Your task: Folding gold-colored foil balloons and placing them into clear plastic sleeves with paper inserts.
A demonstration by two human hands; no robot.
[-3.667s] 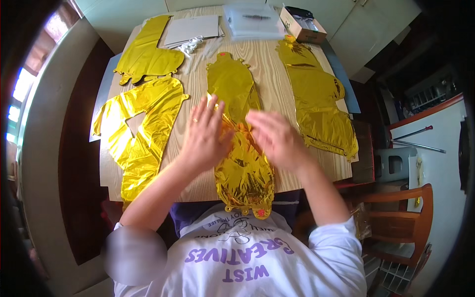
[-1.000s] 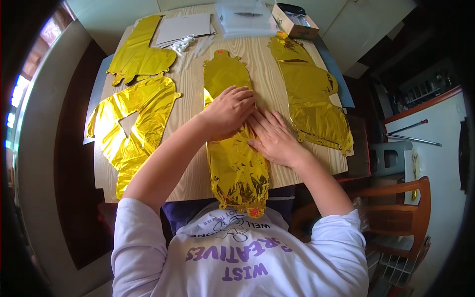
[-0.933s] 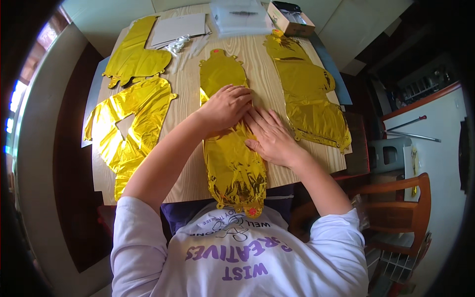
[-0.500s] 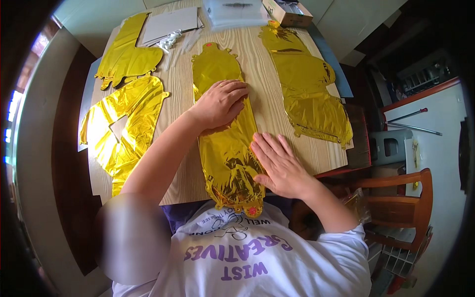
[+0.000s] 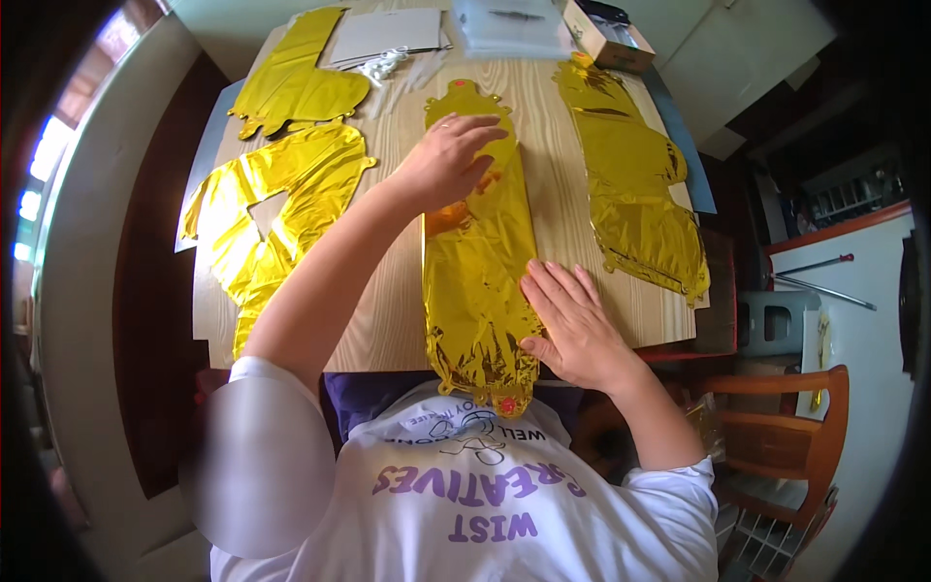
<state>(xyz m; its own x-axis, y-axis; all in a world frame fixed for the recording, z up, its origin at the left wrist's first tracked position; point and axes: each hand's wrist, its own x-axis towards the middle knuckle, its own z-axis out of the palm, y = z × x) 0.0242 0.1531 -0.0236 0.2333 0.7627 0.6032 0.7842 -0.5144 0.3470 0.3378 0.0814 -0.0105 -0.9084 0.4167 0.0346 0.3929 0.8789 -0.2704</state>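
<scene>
A long, flat gold foil balloon (image 5: pixel 475 252) lies lengthwise on the wooden table, its near end hanging past the edge against my shirt. My left hand (image 5: pixel 454 160) hovers just above its far half, fingers stretched out and holding nothing. The foil beneath mirrors the hand. My right hand (image 5: pixel 577 325) lies flat along the balloon's near right edge, fingers extended, partly on the table. Wrinkles gather at the near end, where a small red spot shows. Another red spot marks the far tip.
At left lie a gold balloon with a triangular hole (image 5: pixel 330 179) and a curved one (image 5: pixel 320 92). A wavy gold balloon (image 5: pixel 630 165) lies at right. Farther back are grey-white sheets (image 5: pixel 393 31), white ribbon (image 5: pixel 384 64), clear plastic bags (image 5: pixel 509 34) and a box (image 5: pixel 611 39). A wooden chair (image 5: pixel 776 432) stands right.
My left hand has lifted off the foil and moved toward the balloon's far end. My right hand stays flat at the same edge. The whole view has shifted a little.
</scene>
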